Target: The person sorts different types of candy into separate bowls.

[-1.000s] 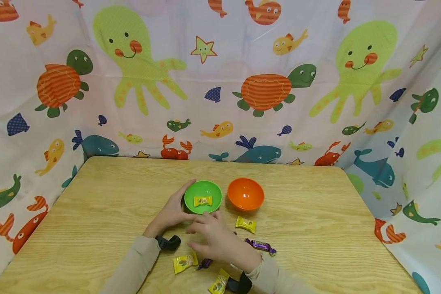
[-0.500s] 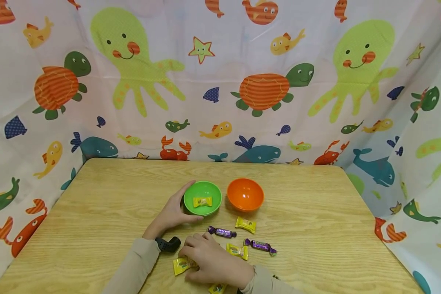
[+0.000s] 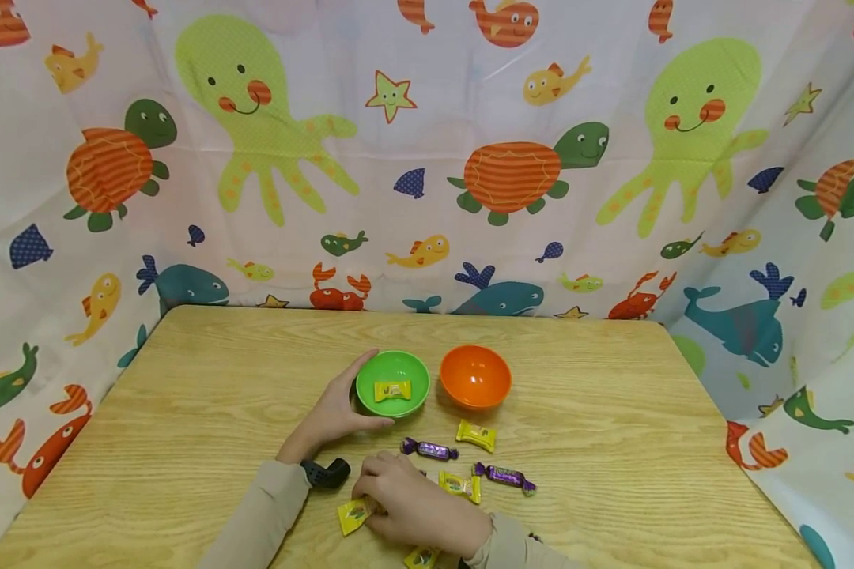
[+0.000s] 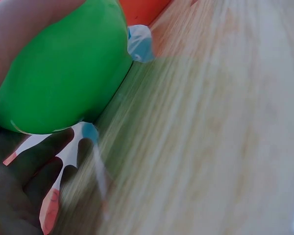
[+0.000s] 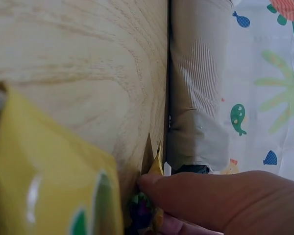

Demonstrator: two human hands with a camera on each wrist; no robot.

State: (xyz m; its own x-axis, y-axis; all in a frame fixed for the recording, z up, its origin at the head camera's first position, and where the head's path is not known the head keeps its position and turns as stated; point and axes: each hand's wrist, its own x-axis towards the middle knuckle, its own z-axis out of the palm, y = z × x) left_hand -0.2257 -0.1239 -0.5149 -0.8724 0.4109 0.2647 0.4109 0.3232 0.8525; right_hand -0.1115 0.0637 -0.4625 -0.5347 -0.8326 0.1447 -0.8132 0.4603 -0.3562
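In the head view my left hand point(image 3: 330, 415) holds the green bowl point(image 3: 407, 363), thumb along its near side and fingers round the left. A yellow-wrapped candy point(image 3: 392, 391) lies inside it. The left wrist view shows the green bowl's outer wall point(image 4: 68, 73) between thumb and fingers, above the wood. My right hand point(image 3: 416, 506) pinches another yellow-wrapped candy point(image 3: 353, 517) by its right part, which the fingers cover. Seen from the right wrist, the thumb point(image 5: 201, 198) presses at a yellow wrapper's edge point(image 5: 158, 164), with a bit of purple wrapper point(image 5: 139, 210) just beneath.
An orange bowl point(image 3: 475, 378) stands right of the green one. Purple-wrapped candies point(image 3: 430, 450) and more yellow-wrapped candies point(image 3: 476, 435) lie on the wooden table point(image 3: 612, 442) around my right hand. A patterned curtain point(image 3: 413, 205) hangs behind the table.
My right hand has come back from beside the green bowl towards the table's near side and taken hold of a yellow-wrapped candy, shifting it slightly. The left hand stays at the bowl.
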